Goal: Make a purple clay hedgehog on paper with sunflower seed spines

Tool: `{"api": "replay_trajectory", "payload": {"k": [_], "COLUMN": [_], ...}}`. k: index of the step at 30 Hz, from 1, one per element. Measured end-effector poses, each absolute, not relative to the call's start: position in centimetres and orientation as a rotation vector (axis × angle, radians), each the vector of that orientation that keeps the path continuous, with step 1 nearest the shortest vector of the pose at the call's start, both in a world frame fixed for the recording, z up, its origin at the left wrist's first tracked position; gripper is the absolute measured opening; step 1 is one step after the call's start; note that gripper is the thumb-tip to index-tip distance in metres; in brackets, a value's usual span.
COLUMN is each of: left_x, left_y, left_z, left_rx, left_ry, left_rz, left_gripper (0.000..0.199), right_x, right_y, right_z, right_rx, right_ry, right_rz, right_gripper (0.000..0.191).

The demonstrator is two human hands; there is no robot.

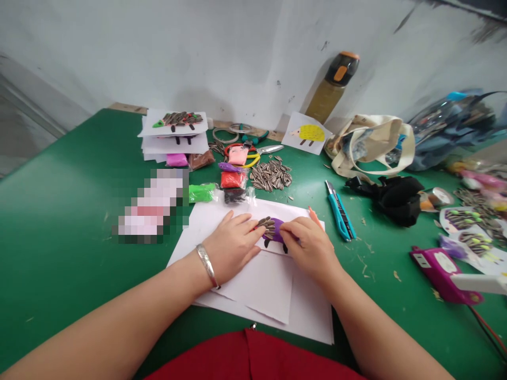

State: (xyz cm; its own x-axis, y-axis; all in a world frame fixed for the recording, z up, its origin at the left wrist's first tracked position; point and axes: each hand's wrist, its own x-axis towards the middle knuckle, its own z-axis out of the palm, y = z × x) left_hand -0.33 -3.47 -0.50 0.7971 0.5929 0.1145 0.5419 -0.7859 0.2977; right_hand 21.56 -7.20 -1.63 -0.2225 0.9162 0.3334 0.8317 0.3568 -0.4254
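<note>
A hedgehog-like picture in purple clay (278, 228) with short black feet lies on white paper (257, 287) before me. Striped sunflower seeds (268, 226) cover the left part of its body. My left hand (233, 245), with a silver bangle at the wrist, rests flat on the paper, fingers stretched out and their tips at the seeds. At the purple clay's right side, my right hand (309, 243) pinches thumb and forefinger together; whatever is between them is hidden. Behind the paper lies a pile of loose sunflower seeds (271, 175).
Bagged clay in green (201, 193), red (233, 179) and black (235, 196) sits behind the paper. Scissors (269, 150) lie farther back. To the right are a blue utility knife (340, 211), a black strap (400, 198) and a magenta device (446, 274). A bottle (332, 87) leans against the wall.
</note>
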Motion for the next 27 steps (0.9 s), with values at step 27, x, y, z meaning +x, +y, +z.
{"api": "replay_trajectory", "payload": {"k": [27], "left_x": [-0.3], "left_y": [-3.2], "left_z": [-0.7], "left_rx": [2.75], "left_ry": [0.924], "left_rz": [0.306], "left_gripper": [0.035], "right_x": [20.3], "right_y": [-7.1], "right_z": [-2.1], "right_rx": [-1.405], "right_ry": [-2.075], "right_rz": [0.137], "right_gripper": [0.037]}}
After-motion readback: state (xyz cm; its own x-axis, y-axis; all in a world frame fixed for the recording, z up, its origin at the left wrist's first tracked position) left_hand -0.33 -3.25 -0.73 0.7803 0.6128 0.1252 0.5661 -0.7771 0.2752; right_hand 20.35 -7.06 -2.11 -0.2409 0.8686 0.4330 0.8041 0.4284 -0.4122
